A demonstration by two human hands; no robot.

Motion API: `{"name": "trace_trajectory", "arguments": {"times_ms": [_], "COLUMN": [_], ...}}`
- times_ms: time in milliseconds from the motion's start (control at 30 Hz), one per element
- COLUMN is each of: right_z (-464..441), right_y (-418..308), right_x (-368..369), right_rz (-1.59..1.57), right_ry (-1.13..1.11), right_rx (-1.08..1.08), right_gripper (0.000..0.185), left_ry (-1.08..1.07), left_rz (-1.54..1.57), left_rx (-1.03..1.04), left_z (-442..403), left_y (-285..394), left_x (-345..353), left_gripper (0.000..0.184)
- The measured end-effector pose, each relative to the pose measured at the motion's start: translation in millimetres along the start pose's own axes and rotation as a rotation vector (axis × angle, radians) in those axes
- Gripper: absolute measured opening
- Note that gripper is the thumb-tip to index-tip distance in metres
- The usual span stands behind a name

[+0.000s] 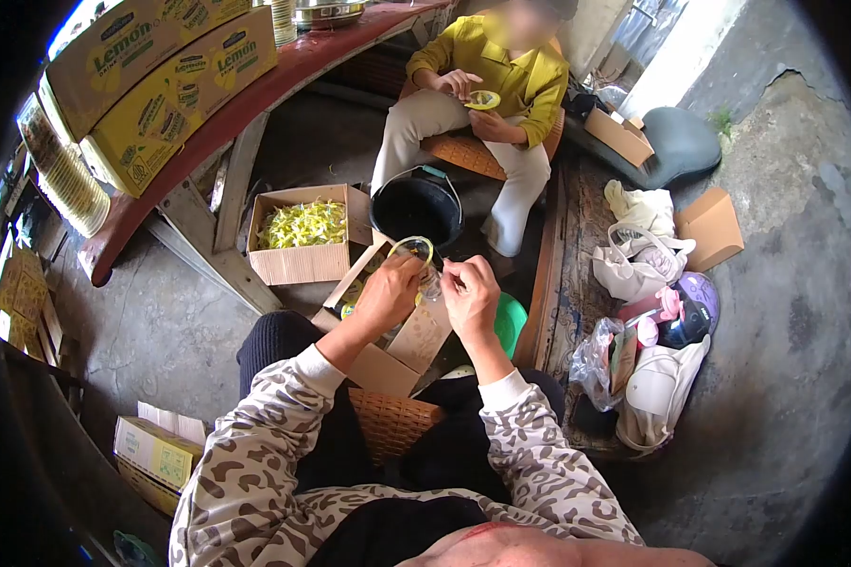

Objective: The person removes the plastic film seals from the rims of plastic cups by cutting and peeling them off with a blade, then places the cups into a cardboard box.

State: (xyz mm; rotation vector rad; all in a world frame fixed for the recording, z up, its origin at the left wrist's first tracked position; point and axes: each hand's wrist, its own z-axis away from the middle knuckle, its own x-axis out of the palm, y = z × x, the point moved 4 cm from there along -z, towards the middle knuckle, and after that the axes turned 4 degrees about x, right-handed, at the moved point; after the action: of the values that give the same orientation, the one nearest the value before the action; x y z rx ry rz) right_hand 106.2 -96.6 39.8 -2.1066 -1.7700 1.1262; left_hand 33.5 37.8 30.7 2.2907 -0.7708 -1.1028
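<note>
Left hand (388,291): fingers curled closed on a yellow-rimmed clear cup (414,249), held raised over the open carton (395,367), near the close edge of the black bucket (416,215). Right hand (472,295): fingertips pinched together just beside the cup; whether they grip anything cannot be told.

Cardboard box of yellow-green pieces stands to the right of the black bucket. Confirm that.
Wrong side: the head view shows the cardboard box of yellow-green pieces standing to the left of the black bucket.
</note>
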Motion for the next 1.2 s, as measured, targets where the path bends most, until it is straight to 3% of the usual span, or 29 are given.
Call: {"name": "trace_trajectory", "arguments": {"times_ms": [300,533,600,633,967,1200], "right_z": [0.1,-1.0,-0.8,-1.1,-0.3,-2.9], "right_y": [-0.2,19.8,32.4,31.6,19.7,1.1], "right_x": [1.2,5.4,7.4,4.7,3.5,-4.3], "right_rz": [0.133,0.155,-0.149,-0.165,-0.145,-0.009], "right_ry": [-0.04,-0.044,-0.046,-0.054,-0.04,-0.017], "right_rx": [-0.048,-0.003,0.268,0.274,0.161,-0.053], "right_gripper": [0.012,0.01,0.008,0.007,0.011,0.016], "left_ry": [-0.074,-0.098,-0.078,-0.075,0.03,0.029], "left_rz": [0.022,0.019,0.027,0.027,0.053,0.026], "left_rx": [0.002,0.182,0.189,0.178,0.088,0.055], "left_z": [2.5,7.6,4.6,2.3,-4.3,-5.6], "left_y": [-1.7,8.6,15.1,19.1,14.4,8.2], "left_x": [6.6,14.0,12.1,9.4,-2.4,-5.7], "left_gripper": [0.009,0.009,0.008,0.006,0.005,0.006]}}
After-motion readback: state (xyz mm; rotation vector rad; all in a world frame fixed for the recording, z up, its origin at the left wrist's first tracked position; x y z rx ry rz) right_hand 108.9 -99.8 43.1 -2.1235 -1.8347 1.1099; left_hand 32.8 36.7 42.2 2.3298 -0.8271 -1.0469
